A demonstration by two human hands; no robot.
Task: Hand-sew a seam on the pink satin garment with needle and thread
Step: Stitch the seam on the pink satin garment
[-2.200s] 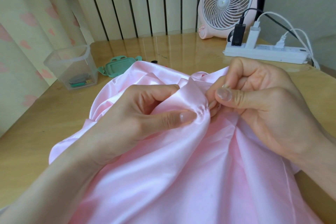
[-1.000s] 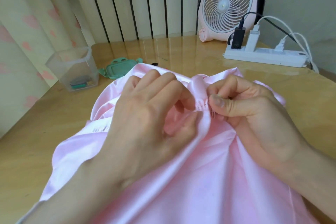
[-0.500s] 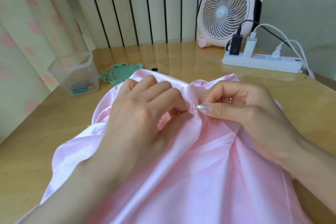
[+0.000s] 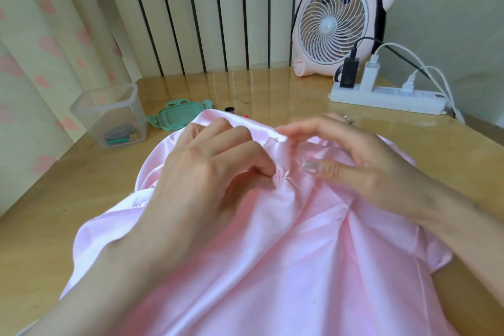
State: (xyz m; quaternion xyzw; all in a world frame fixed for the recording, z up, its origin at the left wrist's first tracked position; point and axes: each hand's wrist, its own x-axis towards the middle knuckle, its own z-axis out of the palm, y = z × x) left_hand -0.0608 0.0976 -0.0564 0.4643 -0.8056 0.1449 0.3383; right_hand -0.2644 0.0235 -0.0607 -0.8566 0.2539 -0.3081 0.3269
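The pink satin garment (image 4: 286,248) lies bunched over the wooden table in front of me. My left hand (image 4: 207,172) pinches a gathered pucker of the fabric (image 4: 281,179) between thumb and fingertips. My right hand (image 4: 354,161) hovers just right of that pucker with its fingers spread and loosely curved, thumb pointing left; a ring shows on one finger. A short bit of thread (image 4: 313,188) seems to stick up from the cloth near the thumb. No needle can be made out.
A clear plastic box (image 4: 109,114) with small sewing items and its green lid (image 4: 177,116) sit at the back left. A pink desk fan (image 4: 335,24) and a white power strip (image 4: 387,97) with plugs and cables stand at the back right. A dark thread spool (image 4: 230,109) peeks out behind the garment.
My right hand has let go of its pinch at the gathered spot, opened its fingers and drawn slightly to the right. My left hand keeps its pinch on the fabric.
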